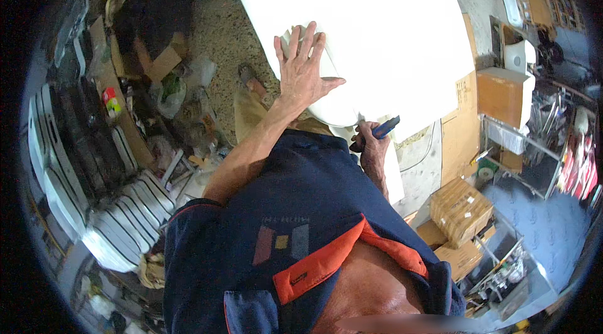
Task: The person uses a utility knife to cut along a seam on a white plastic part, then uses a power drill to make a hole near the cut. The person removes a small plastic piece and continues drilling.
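Note:
A large, bright white sheet (389, 38) lies in front of me, its surface washed out by the light. My left hand (301, 70) presses flat on its left near part, fingers spread, with a pale curved edge under the palm. At the sheet's near edge my right hand (374, 136) is closed round a blue-handled utility knife (386, 128). Its handle sticks out to the right of the fist, and a small metal tip shows on the far side, at the white material. Part of the knife is hidden by my fingers.
Flat cardboard (458, 133) lies along the right edge of the sheet. Farther right stand a cardboard box (500, 95), a taped carton (461, 208) and a metal rack (524, 152). Stacked white-edged panels (129, 221) and clutter fill the left. My shoe (251, 79) is on the speckled floor (220, 38).

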The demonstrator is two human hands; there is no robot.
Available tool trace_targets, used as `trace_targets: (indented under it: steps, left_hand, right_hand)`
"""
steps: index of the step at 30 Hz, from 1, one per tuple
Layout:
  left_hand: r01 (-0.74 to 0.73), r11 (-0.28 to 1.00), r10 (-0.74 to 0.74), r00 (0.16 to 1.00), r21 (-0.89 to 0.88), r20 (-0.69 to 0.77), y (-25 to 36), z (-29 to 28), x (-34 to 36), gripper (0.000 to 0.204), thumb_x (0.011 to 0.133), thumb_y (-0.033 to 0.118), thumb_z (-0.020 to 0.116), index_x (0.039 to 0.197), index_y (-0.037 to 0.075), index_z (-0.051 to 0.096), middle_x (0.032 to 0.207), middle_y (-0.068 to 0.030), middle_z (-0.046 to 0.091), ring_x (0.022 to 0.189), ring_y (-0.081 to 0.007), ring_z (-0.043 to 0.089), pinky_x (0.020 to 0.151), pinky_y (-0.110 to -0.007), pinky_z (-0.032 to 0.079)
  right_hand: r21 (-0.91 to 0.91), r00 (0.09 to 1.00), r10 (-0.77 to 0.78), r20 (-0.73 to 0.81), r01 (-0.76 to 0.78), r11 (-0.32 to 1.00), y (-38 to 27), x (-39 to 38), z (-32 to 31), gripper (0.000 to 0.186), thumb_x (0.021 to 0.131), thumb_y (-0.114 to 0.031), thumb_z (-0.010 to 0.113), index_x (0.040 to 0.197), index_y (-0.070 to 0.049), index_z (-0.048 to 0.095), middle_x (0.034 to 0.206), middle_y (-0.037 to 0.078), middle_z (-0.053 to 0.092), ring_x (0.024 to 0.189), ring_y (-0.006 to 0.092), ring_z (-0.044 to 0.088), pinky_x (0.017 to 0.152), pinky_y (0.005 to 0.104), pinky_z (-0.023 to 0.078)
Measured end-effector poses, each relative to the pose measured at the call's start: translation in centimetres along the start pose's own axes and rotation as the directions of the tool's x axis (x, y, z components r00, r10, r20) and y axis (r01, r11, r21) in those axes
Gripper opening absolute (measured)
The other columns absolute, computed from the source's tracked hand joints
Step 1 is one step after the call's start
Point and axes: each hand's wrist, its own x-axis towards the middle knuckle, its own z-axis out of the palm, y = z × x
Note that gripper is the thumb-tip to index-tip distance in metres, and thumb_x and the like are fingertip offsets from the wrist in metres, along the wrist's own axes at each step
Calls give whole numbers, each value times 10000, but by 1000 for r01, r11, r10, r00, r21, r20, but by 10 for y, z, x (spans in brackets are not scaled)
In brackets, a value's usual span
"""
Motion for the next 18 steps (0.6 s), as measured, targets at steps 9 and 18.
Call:
trace_targets:
  steps: [9,18]
  left_hand:
    - [-13,1000,14,999,24,-31,-1,3,-1,1092,641,675,890,1475,57,552,1671,-137,332,1531,-427,270,1218,-747,107]
    - [-13,1000,13,1000,11,-25,-3,8,0,1114,624,668,911,1480,57,544,1670,-139,327,1537,-436,255,1210,-768,85]
  right_hand:
    - [-33,1000,-6,14,7,999,-3,-1,2,166,937,-133,801,878,-49,670,709,19,638,580,105,559,542,261,409]
    - [-47,999,-37,-25,36,998,-2,-4,4,208,932,-175,822,871,-31,685,684,23,633,547,104,536,517,264,393]
